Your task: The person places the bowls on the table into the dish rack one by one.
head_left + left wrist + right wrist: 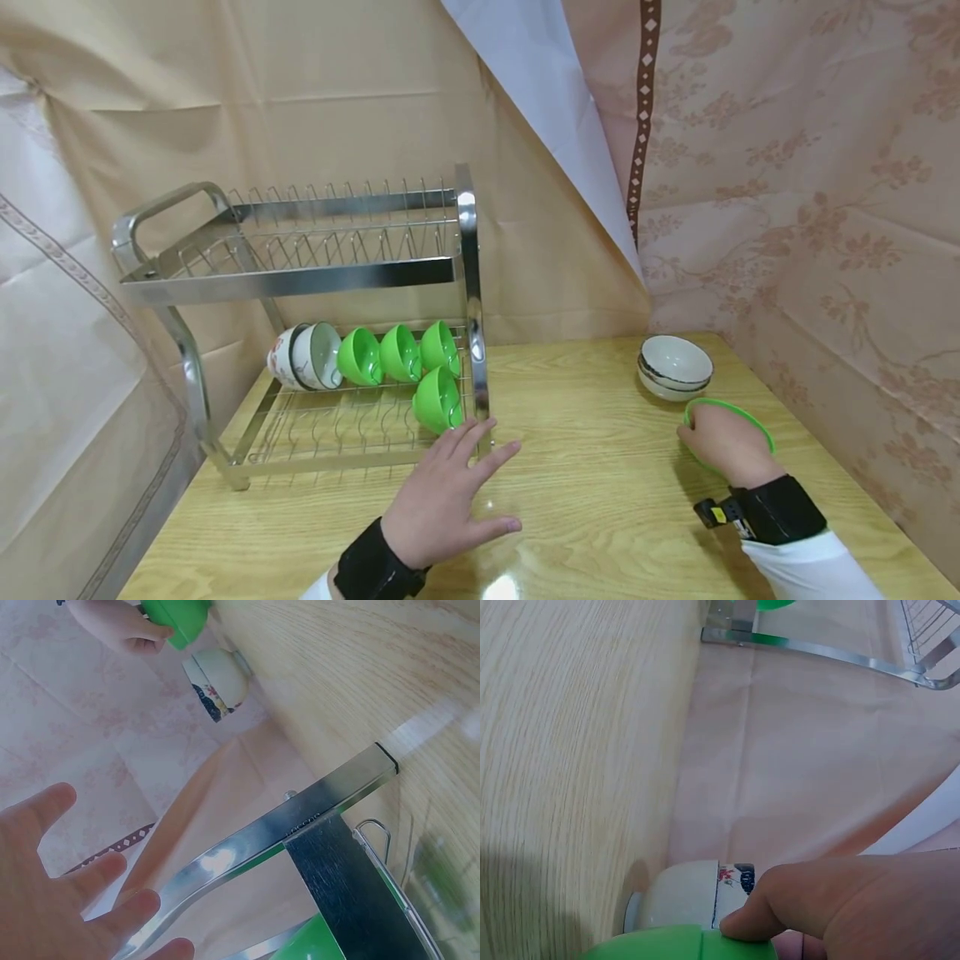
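Observation:
My right hand (729, 443) grips a green bowl (682, 944) by its rim at the right side of the table, thumb on the outside. Much of that bowl is hidden beneath the hand in the head view. Just behind it stand stacked white bowls (677, 360) with a dark, flowered rim band. With fingers spread, my left hand (446, 504) hovers by the front right corner of a metal dish rack (300, 285), holding nothing. Several green bowls (437, 402) lean on the rack's lower tier, beside two white patterned bowls (318, 357).
The rack's upper tier has upright wire dividers (345, 246). A wooden table (570, 433) lies under everything. Beige cloth (337, 125) hangs behind the rack, and a flowered pink cloth (825, 208) borders the right edge.

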The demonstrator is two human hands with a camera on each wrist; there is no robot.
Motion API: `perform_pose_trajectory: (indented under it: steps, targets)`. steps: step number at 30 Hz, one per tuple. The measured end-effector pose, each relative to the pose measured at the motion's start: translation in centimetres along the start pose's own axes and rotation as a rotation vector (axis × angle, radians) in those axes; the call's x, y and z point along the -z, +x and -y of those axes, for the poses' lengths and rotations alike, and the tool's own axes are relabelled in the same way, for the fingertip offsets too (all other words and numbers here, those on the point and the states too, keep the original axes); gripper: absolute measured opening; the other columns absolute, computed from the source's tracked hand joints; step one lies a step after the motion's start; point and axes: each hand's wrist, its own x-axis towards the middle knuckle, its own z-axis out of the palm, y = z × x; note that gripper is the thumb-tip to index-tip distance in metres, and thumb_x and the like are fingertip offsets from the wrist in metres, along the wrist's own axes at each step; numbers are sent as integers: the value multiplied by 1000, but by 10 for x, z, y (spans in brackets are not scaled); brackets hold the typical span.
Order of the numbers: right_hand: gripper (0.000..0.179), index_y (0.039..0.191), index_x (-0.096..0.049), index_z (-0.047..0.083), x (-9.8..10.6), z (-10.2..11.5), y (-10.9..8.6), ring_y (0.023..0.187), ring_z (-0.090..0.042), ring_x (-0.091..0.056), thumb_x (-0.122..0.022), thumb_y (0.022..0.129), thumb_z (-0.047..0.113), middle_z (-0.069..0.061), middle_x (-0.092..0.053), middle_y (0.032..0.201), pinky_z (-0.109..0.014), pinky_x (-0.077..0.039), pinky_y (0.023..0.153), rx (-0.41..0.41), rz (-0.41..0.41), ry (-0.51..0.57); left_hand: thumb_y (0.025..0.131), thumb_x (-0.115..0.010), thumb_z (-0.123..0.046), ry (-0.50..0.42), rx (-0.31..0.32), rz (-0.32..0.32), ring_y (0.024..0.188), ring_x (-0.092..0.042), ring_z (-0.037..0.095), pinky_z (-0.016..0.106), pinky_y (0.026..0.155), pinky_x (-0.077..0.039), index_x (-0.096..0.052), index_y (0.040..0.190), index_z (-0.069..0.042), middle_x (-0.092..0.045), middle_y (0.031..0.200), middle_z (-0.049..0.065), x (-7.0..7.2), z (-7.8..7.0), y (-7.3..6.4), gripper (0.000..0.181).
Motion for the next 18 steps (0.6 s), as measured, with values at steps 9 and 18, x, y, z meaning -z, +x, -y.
perform_pose_trajectory:
  steps: [9, 18]
  targets:
    - [25, 65, -42, 11, 4, 3, -2, 55, -17, -36, -47, 90, 10, -3, -37, 62, -26, -27, 47, 9, -33, 33, 82, -46, -78, -18, 29, 29, 137, -21, 27, 57, 102, -38, -35, 149, -34, -29, 153, 8, -3, 1, -1, 81]
    - [14, 80, -54, 3, 22, 27, -16, 47, -16, -40, -57, 91, 11, -4, -44, 60, -26, -29, 38, 100, -242, 21, 89, -42, -73, -102, 101, 59, 133, -29, 28, 55, 101, -40, -35, 149, -32, -32, 152, 8, -2, 3, 1, 73]
